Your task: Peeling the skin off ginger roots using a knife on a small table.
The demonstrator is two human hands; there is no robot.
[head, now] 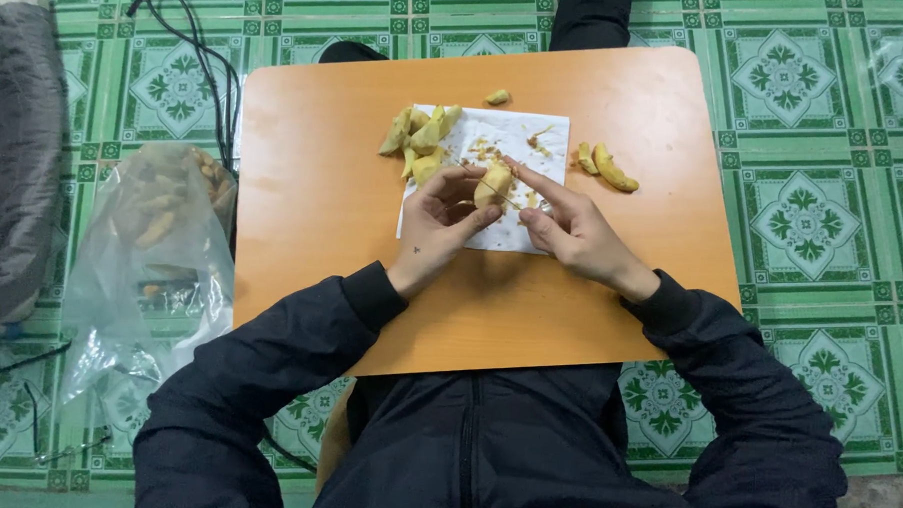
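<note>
we find our left hand (441, 222) pinching a yellow fruit piece (492, 183) over the white paper (536, 137) near the desk's (314, 179) far edge; our right hand (563, 223) pinches a thin blade against it.

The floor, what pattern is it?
Green floor tiles with white diamond-flower motifs, seen in the head view.

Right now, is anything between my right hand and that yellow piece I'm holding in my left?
No. The left hand already grips the yellow piece, and the right hand reaches it with a thin tool; nothing visible lies between.
</note>
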